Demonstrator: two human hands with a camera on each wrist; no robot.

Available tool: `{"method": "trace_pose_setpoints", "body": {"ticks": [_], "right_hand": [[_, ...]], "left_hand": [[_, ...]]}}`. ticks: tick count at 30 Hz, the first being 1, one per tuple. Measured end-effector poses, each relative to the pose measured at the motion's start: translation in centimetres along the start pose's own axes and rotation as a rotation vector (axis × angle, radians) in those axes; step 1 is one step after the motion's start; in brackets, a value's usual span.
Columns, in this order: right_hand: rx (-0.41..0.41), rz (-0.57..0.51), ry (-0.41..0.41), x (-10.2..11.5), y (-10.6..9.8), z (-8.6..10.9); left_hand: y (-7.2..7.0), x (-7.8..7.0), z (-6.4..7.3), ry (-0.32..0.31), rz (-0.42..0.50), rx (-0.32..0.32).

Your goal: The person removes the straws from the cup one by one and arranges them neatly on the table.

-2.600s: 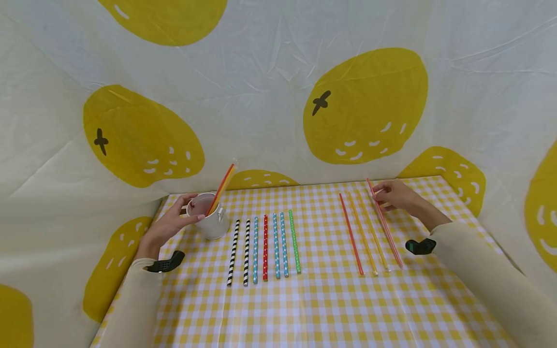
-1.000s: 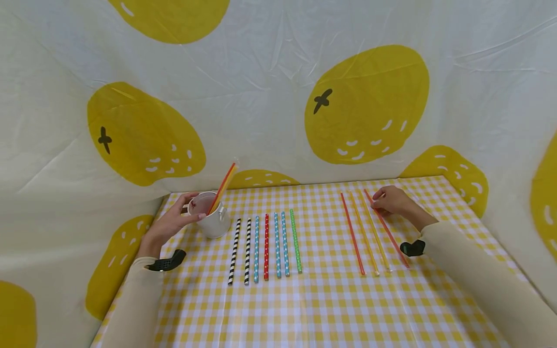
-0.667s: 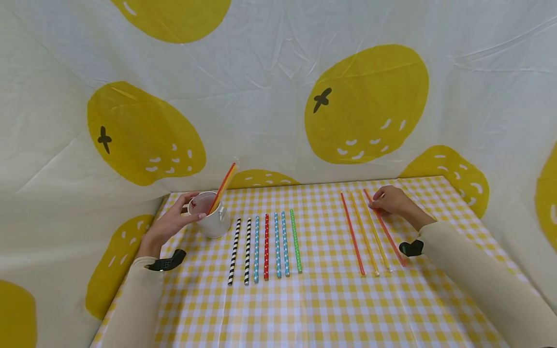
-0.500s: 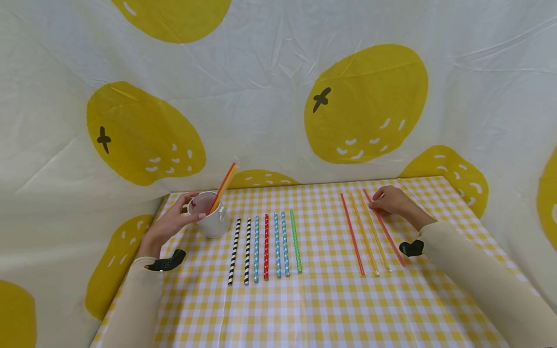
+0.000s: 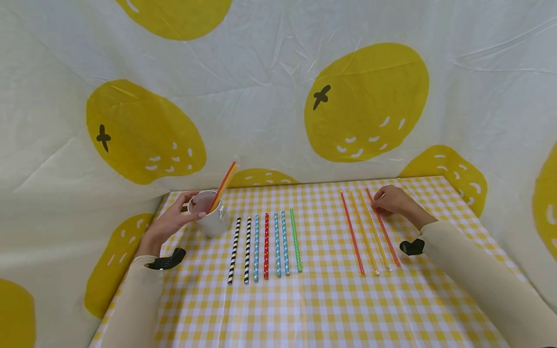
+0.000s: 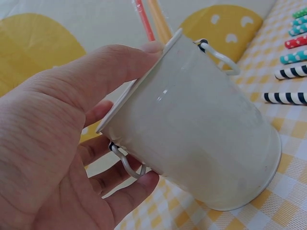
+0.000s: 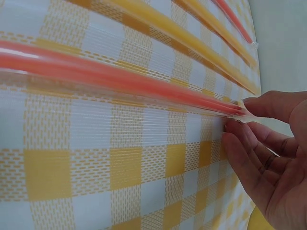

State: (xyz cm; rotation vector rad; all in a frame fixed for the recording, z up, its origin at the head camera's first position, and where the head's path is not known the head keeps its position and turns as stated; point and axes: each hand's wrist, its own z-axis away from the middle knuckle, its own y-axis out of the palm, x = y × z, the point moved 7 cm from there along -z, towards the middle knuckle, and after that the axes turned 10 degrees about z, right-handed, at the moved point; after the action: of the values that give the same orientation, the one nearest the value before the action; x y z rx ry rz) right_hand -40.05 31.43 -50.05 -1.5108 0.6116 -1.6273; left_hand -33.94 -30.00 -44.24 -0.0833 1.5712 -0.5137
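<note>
A small white metal bucket (image 5: 215, 226) stands at the left of the table, with wrapped red and yellow straws (image 5: 223, 186) leaning out of it. My left hand (image 5: 171, 223) grips its rim, thumb on the near side and fingers around the far side by a wire loop (image 6: 125, 160). On the right, my right hand (image 5: 389, 200) pinches the clear wrapper at the far end of a red straw (image 5: 387, 237). That straw (image 7: 120, 76) lies along the cloth in the right wrist view. Left of it lie two wrapped yellow straws (image 5: 366, 237) and another red straw (image 5: 352, 232).
Between the hands lies a row of patterned paper straws: black-striped (image 5: 234, 251), blue dotted (image 5: 277, 244), red dotted (image 5: 267, 246) and green (image 5: 295, 239). A yellow checked cloth (image 5: 278, 314) covers the table. A lemon-printed curtain (image 5: 261, 130) hangs behind.
My right hand has brought the red straw down onto the cloth from a slightly raised position. Over the last second its near end has swung left towards the yellow straws. My left hand stays on the bucket.
</note>
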Motion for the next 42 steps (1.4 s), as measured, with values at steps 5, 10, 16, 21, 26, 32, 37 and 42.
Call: {"method": "trace_pose_setpoints", "body": {"ticks": [5,10,16,21,26,32,37,42], "right_hand": [[-0.032,0.069,-0.025,0.5,-0.8,0.2],[-0.057,0.062,-0.048,1.1,-1.3,0.2],[-0.139,0.003,-0.104,3.4,-2.0,0.4],[-0.191,-0.079,-0.166,6.3,-1.9,0.3],[-0.22,-0.131,-0.2,8.7,-1.4,-0.3],[-0.26,-0.193,-0.243,11.5,-0.7,-1.3],[-0.254,-0.257,-0.276,14.0,0.0,-1.9],[-0.222,-0.297,-0.305,16.6,0.7,-2.3]], "left_hand": [[0.0,-0.1,-0.1,0.009,0.005,0.007],[0.1,-0.2,-0.2,0.012,0.02,0.015],[0.0,-0.1,-0.1,0.013,0.005,0.018],[-0.2,0.1,-0.1,0.011,0.002,0.017],[-0.2,0.2,-0.1,0.0,0.012,0.011],[0.0,0.0,-0.2,-0.001,0.012,0.006],[0.0,-0.2,-0.3,0.006,0.024,0.003],[-0.1,0.0,-0.3,0.002,0.023,0.001]]}}
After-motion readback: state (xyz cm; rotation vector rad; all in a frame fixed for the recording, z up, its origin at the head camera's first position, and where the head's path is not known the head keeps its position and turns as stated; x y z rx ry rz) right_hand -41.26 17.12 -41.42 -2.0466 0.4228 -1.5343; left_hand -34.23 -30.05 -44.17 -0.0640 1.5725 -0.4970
